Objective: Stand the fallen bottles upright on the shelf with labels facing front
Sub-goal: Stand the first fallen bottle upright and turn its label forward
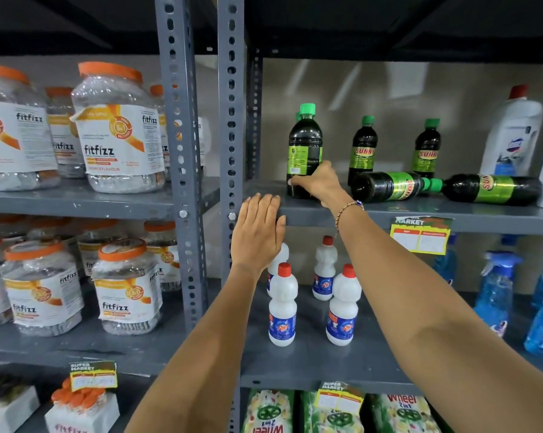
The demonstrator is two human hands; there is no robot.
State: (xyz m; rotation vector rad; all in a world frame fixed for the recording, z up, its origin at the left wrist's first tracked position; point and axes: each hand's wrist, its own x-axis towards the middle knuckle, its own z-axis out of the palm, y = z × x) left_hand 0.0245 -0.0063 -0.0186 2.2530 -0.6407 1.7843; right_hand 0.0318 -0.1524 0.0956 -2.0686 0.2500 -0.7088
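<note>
Dark green-capped bottles stand and lie on the grey upper shelf [420, 214]. My right hand [318, 182] grips the lower part of an upright bottle [304, 148] at the shelf's left, whose label shows its back or side. Two more bottles stand upright behind, one [363, 151] and another [427, 151], with "SUNNY" labels facing front. Two bottles lie on their sides: one [389, 186] just right of my right hand, the other [492, 189] further right. My left hand [259, 229] rests flat and open against the shelf's front edge, holding nothing.
A tall white bottle [514, 132] stands at the shelf's right. Perforated grey uprights [231, 120] border the left. Small white red-capped bottles [282, 304] and blue spray bottles [495, 295] fill the shelf below. Orange-lidded jars [117, 129] sit on the left rack.
</note>
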